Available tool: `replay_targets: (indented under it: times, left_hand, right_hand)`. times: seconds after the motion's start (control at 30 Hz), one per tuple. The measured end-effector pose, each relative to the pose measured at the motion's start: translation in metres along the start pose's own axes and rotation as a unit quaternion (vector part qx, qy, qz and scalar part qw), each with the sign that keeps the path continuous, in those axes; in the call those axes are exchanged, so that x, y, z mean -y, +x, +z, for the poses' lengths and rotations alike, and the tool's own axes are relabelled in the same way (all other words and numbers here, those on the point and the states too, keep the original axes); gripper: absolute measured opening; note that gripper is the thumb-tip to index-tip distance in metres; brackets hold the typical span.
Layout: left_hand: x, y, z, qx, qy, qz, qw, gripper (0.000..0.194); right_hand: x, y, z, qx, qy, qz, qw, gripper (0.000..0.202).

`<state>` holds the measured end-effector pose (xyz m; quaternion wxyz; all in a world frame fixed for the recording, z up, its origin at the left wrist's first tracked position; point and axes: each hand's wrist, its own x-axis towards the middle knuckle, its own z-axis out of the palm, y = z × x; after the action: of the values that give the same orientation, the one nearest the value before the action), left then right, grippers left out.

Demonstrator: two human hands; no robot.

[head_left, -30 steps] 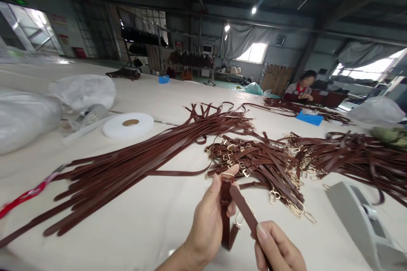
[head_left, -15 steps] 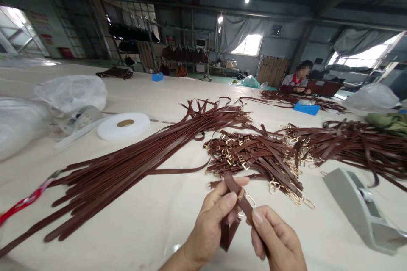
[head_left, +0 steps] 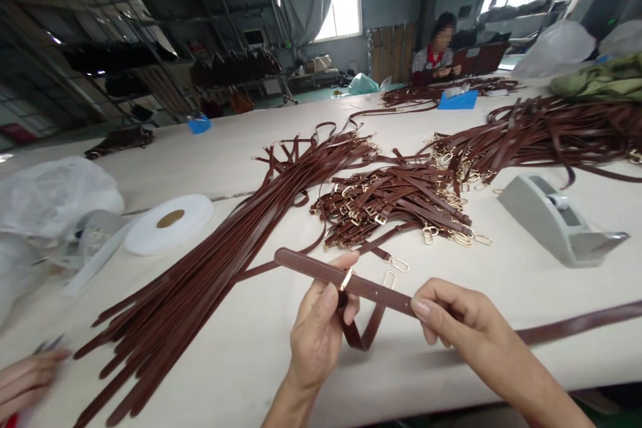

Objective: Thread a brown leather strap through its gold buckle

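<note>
At the near table [head_left: 241, 374] edge, the left hand [head_left: 321, 334] pinches a gold buckle [head_left: 346, 279] on a slim brown leather strap [head_left: 321, 272]; the right hand [head_left: 454, 311], fingers closed on that strap, has drawn it out flat where half a second ago it was bunched between both hands. Bare cloth lies open below and right. Beyond sit a heap of short buckled straps [head_left: 396, 197], a fan of long straps [head_left: 210, 261], a grey tape dispenser [head_left: 556, 217], a white tape roll [head_left: 168, 222]
</note>
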<state>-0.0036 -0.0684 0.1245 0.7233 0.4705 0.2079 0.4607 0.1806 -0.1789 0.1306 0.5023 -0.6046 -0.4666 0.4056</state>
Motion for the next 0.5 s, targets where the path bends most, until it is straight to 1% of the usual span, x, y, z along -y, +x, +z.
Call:
replay_targets:
  times: [0.1,0.23,0.33,0.4,0.5]
  left_hand:
    - [0.007,-0.004,0.000,0.029,0.014,-0.023,0.999,0.040]
    - [0.015,-0.006,0.000,0.088,0.021,-0.052,0.995,0.040]
    - [0.023,-0.008,0.001,0.118,0.055,-0.069,0.989,0.043]
    - [0.028,-0.010,0.001,0.123,0.083,-0.077,0.986,0.047]
    - [0.030,-0.011,0.003,0.106,0.130,-0.080,0.983,0.047]
  right_hand:
    - [0.003,0.005,0.005,0.006,0.008,-0.005,1.000,0.044]
    - [0.004,0.009,0.009,0.027,0.034,-0.010,0.999,0.043]
    - [0.005,0.011,0.013,0.034,0.056,-0.025,0.998,0.042]
    - [0.005,0.013,0.015,0.037,0.076,-0.034,0.996,0.041]
    - [0.002,0.015,0.013,0.034,0.086,-0.033,0.995,0.041]
